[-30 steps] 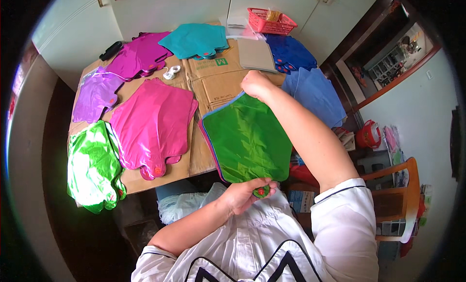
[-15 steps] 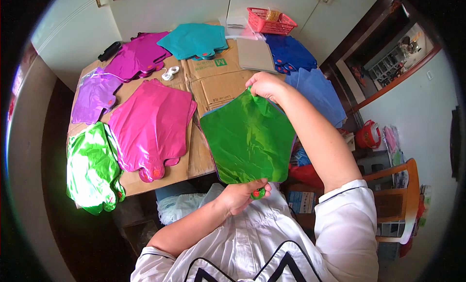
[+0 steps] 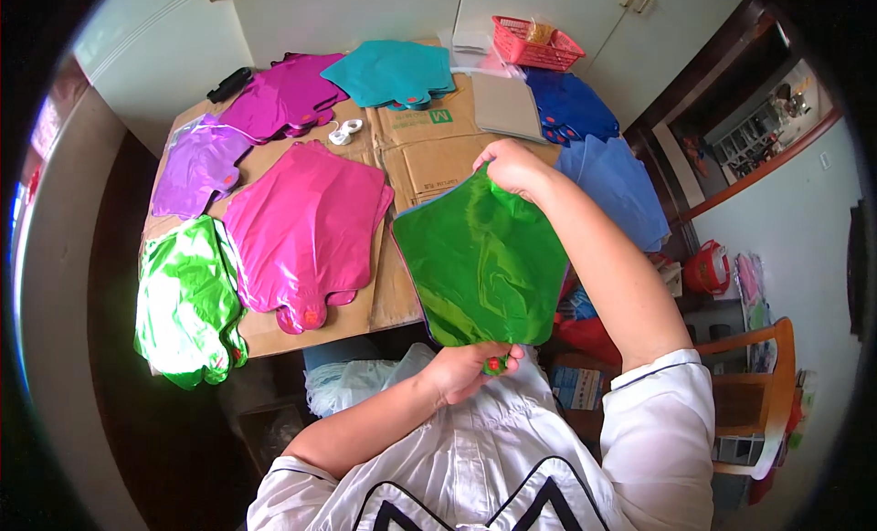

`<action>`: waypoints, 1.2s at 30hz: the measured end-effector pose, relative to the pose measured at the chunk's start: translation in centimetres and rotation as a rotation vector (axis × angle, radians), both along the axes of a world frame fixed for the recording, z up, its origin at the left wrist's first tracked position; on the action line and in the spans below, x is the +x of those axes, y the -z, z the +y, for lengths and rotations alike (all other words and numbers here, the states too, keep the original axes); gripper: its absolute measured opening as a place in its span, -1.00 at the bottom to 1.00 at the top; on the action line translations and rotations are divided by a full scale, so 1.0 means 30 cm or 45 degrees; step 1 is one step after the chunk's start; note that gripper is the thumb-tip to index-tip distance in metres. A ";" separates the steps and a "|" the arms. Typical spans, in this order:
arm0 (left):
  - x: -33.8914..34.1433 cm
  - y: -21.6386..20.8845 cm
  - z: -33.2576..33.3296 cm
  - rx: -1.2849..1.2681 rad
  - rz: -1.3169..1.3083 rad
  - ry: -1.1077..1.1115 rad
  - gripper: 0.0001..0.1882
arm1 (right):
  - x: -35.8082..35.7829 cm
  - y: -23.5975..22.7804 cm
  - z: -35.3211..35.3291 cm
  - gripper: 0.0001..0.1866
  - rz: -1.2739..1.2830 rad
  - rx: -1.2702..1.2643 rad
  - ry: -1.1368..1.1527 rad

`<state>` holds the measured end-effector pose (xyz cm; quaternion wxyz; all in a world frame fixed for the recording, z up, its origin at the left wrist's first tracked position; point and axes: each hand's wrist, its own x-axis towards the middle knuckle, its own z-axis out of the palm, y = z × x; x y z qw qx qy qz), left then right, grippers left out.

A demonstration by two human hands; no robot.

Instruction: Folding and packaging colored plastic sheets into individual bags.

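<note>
both hands (image 3: 464, 371) grip the green foil sheet (image 3: 484, 266), seemingly at opposite ends.

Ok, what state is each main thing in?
Green sheet, held up, creased
Left hand, closed on the sheet's lower tab
Right hand, gripping the sheet's upper edge
Pink sheets, stacked, edges uneven
Bright-green sheets, stacked, creased
Teal sheets, stacked
Pink basket, upright, open-topped
Cabinet doors, shut
Cardboard, spread flat, creased

The held sheet (image 3: 482, 266) is green, its tab (image 3: 494, 364) marked red. The brown-topped table (image 3: 427, 166) bears bright-green sheets (image 3: 185, 294) at its near left corner, pink sheets (image 3: 306, 225) toward the near edge, teal sheets (image 3: 388, 73) at the far edge.
</note>
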<state>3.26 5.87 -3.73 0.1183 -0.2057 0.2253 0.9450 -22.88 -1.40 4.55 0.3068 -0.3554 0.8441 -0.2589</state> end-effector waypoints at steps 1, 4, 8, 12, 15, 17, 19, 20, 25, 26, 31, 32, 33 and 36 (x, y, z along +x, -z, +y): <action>-0.005 -0.001 0.002 -0.017 0.011 -0.005 -0.86 | -0.012 0.027 -0.002 -0.65 0.016 -0.034 0.022; -0.002 0.011 0.002 -0.047 0.037 -0.070 -0.85 | -0.006 0.058 -0.028 -0.68 0.118 0.013 -0.024; -0.005 0.018 0.014 -0.005 0.050 -0.086 -0.83 | -0.015 0.115 -0.021 -0.79 0.207 -0.138 0.013; 0.005 0.044 -0.007 0.162 0.242 -0.075 -0.81 | -0.014 0.136 -0.049 -0.80 0.225 -0.067 0.041; -0.015 0.030 0.001 -0.004 0.167 -0.091 -0.83 | -0.064 0.164 -0.051 -0.80 0.342 -0.032 0.021; -0.018 0.028 -0.003 -0.018 0.094 -0.082 -0.84 | -0.016 0.109 -0.072 -0.82 0.336 0.109 -0.120; -0.023 0.029 -0.010 -0.041 0.128 -0.081 -0.84 | 0.010 0.097 -0.072 -0.77 0.326 0.037 -0.039; -0.025 0.016 -0.013 -0.054 0.108 -0.062 -0.84 | 0.017 0.095 -0.069 -0.74 0.321 0.002 0.000; -0.019 0.018 -0.024 0.024 0.171 -0.019 -0.85 | 0.024 0.072 -0.060 -0.75 0.373 0.068 0.007; -0.018 0.018 -0.025 0.014 0.190 -0.020 -0.85 | 0.031 0.067 -0.060 -0.76 0.397 0.102 0.016; -0.036 0.054 0.005 -0.141 0.116 0.010 -0.80 | 0.027 0.053 -0.067 -0.72 0.367 0.164 0.066; -0.036 0.060 0.011 -0.196 0.099 0.019 -0.78 | 0.031 0.048 -0.070 -0.71 0.379 0.172 0.073; -0.037 0.054 0.016 -0.251 0.080 0.035 -0.77 | 0.023 0.052 -0.070 -0.69 0.392 0.200 0.075; -0.040 0.040 0.022 -0.330 0.022 0.065 -0.74 | 0.004 0.059 -0.079 -0.61 0.426 0.233 0.096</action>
